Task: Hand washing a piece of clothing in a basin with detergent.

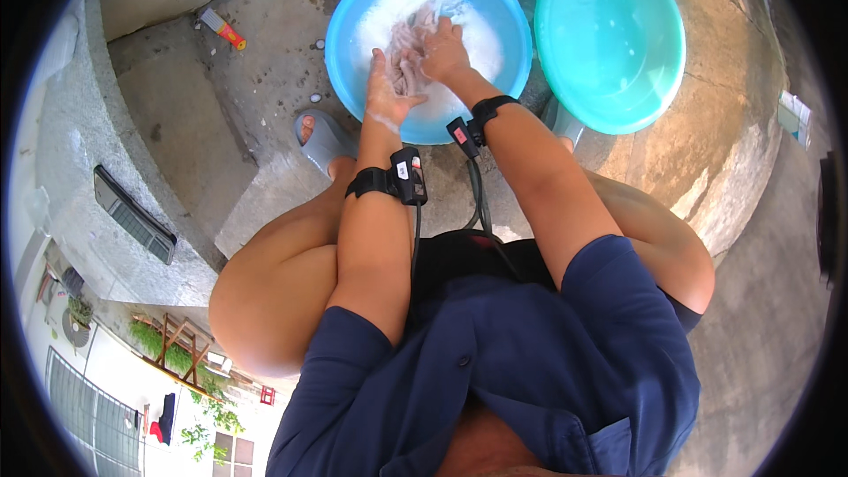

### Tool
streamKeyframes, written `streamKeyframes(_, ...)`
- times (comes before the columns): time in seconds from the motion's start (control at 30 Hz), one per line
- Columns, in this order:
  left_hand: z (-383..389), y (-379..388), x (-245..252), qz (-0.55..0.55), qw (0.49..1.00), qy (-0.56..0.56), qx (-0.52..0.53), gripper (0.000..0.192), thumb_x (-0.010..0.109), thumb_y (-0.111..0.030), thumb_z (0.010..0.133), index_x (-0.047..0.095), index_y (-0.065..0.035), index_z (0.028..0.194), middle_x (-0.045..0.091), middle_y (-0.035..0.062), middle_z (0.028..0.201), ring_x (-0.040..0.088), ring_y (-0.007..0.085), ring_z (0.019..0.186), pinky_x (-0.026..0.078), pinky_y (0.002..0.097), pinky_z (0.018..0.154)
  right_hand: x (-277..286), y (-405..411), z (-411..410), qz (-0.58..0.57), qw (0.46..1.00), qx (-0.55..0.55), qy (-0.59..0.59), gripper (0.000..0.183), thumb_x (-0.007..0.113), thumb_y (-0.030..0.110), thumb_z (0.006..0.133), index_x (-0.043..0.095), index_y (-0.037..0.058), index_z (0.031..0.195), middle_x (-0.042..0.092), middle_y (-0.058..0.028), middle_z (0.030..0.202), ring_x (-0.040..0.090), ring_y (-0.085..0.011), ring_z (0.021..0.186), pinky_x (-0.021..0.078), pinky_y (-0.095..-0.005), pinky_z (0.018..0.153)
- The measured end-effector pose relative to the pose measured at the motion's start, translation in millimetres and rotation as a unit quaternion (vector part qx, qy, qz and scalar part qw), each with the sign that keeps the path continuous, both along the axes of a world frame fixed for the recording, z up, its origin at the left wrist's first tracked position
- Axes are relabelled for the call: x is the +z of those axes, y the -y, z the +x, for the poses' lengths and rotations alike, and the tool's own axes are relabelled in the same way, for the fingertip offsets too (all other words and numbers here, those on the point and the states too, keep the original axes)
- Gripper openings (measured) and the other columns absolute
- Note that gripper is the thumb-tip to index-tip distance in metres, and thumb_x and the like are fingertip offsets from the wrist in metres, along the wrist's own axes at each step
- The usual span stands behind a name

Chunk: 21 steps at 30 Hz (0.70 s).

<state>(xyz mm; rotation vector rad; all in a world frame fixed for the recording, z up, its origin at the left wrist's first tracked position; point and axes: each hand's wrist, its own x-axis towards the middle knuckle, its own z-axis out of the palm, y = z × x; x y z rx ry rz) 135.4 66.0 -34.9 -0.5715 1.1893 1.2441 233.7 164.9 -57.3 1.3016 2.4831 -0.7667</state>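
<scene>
A light blue plastic basin point(341, 94) holds white suds point(483, 46) and a wet, bunched greyish-pink cloth point(405, 69). My right hand point(445, 52) grips the cloth from its right side, knuckles up. Against the cloth's left side lies my left hand point(386, 94), wet with foam, its thumb spread out to the right. Some of its fingers are hidden by the cloth and suds, so its hold is unclear. Both wrists wear black straps with small devices, on the left point(407, 175) and on the right point(465, 136), with cables running toward my lap.
A turquoise basin point(623, 106) with clear liquid stands right of the blue one. A brush with a red and yellow handle point(230, 34) lies on the concrete floor point(265, 73) at left. A smartphone point(136, 215) rests on the stone ledge point(73, 146). My sandalled feet flank the blue basin.
</scene>
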Motion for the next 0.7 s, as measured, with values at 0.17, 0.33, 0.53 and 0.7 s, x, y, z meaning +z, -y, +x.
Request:
streamKeyframes(0.17,7,7,-15,0.135,0.966,0.154,0.157,0.048,0.049,-0.053,0.099,0.058,-0.0119,0.122,0.061,0.0104,0.122,0.055,0.0292,0.118,0.043,0.0555,0.101,27,35,-10,-0.230,0.940,-0.141,-0.209,0.045,0.068,0.044,0.083,0.072,0.0044,0.103,0.070,-0.0208,0.092,0.068,-0.0368,0.086,0.0539,-0.0425,0.081)
streamKeyframes(0.33,-10,26,1,0.224,0.956,-0.186,-0.030,0.037,0.045,-0.037,0.102,0.062,-0.0065,0.115,0.065,0.0085,0.115,0.062,0.0250,0.104,0.051,0.0377,0.092,88,45,-18,-0.084,0.903,-0.029,-0.420,0.034,0.069,0.038,0.082,0.072,0.0047,0.085,0.070,-0.0181,0.081,0.068,-0.0372,0.074,0.0555,-0.0422,0.070)
streamKeyframes(0.53,-2,5,23,0.215,0.946,-0.220,-0.105,0.037,0.044,-0.039,0.102,0.060,-0.0084,0.116,0.066,0.0077,0.113,0.063,0.0232,0.105,0.050,0.0378,0.094,110,31,-7,0.027,0.908,0.003,-0.418,0.022,0.072,0.029,0.081,0.070,0.0078,0.075,0.065,-0.0127,0.071,0.066,-0.0306,0.065,0.0543,-0.0390,0.059)
streamKeyframes(0.7,12,-43,40,0.153,0.988,0.013,0.025,0.037,0.044,-0.040,0.101,0.059,-0.0100,0.117,0.066,0.0071,0.112,0.064,0.0217,0.105,0.049,0.0379,0.096,60,-20,19,0.118,0.972,0.021,-0.204,0.022,0.070,0.023,0.074,0.071,0.0133,0.093,0.065,-0.0053,0.082,0.066,-0.0250,0.073,0.0557,-0.0381,0.063)
